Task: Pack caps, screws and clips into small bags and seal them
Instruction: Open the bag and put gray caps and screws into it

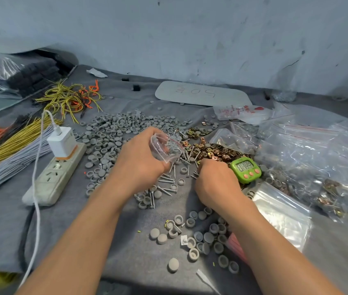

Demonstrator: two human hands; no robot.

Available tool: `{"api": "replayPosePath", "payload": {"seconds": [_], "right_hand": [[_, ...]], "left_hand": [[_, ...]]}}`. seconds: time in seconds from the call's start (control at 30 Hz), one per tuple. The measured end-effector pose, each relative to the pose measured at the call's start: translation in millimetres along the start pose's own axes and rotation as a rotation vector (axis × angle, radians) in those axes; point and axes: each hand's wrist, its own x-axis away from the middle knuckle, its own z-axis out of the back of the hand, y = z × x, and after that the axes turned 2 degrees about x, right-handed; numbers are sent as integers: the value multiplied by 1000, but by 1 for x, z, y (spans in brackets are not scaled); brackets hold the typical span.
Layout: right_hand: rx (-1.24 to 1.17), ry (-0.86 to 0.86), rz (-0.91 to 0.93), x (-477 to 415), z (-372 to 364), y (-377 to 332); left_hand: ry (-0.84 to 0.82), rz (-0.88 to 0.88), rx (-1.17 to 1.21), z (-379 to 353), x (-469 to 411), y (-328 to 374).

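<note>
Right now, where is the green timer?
In the head view, the green timer sits right of centre, beside the right hand, next to the brass clips.

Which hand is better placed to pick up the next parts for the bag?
Right. The right hand is down among the loose screws and clips; the left hand is occupied holding the small bag.

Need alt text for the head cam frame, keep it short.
A person's left hand holds a partly filled small clear bag, while the right hand reaches down into loose screws and brass clips. Grey caps, a green timer and a power strip lie around on grey cloth.
</note>
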Motion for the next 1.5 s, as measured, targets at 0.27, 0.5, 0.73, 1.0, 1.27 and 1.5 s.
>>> {"api": "replayPosePath", "payload": {"seconds": [0.27, 0.5, 0.73, 1.0, 1.27, 1.5], "right_hand": [[-211, 153, -71, 4, 14, 3], [-692, 507, 166, 9, 29, 13], [-577, 462, 425, 16, 16, -2], [-450, 336, 95, 3, 20, 18], [-95, -68, 72, 4, 2, 0], [-90, 101, 42, 10, 9, 0]], "left_hand": [[-34, -13, -96, -6, 2, 4], [-46, -8, -156, -16, 4, 7], [-91, -17, -182, -21, 7, 9], [-66, 19, -145, -15, 5, 7], [-55, 21, -169, -14, 5, 8], [-65, 13, -184, -14, 5, 8]]}}
